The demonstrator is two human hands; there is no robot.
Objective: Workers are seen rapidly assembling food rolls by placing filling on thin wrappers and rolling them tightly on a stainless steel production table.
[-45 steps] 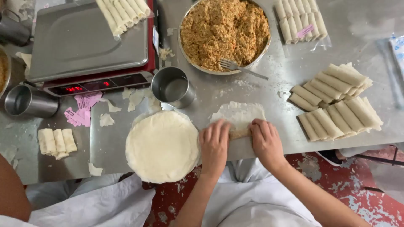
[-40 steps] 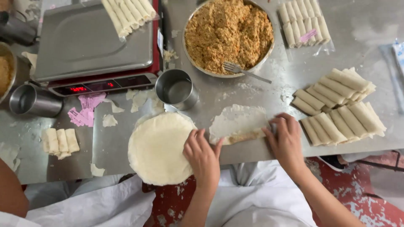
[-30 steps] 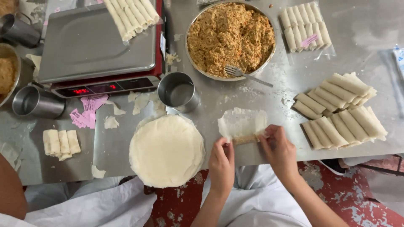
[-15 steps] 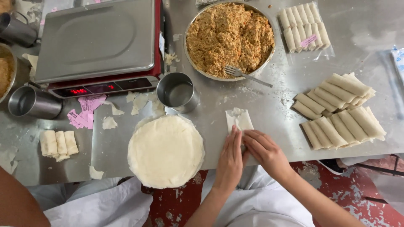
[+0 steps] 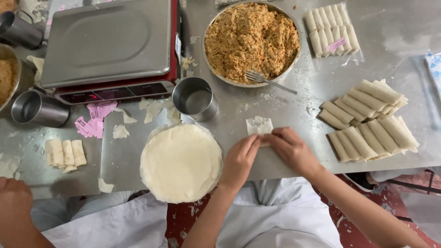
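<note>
A: Where were the hands?
B: Left hand (image 5: 239, 158) & right hand (image 5: 290, 148) pressed together on a half-rolled wrapper (image 5: 259, 126), 6 o'clock of the filling bowl (image 5: 294, 62).
A: Tip?
B: Prob. keep fingers tight, roll evenly.

Food-prep kitchen: steel table (image 5: 395, 41), scale (image 5: 108, 46), spring rolls (image 5: 367, 119).
</note>
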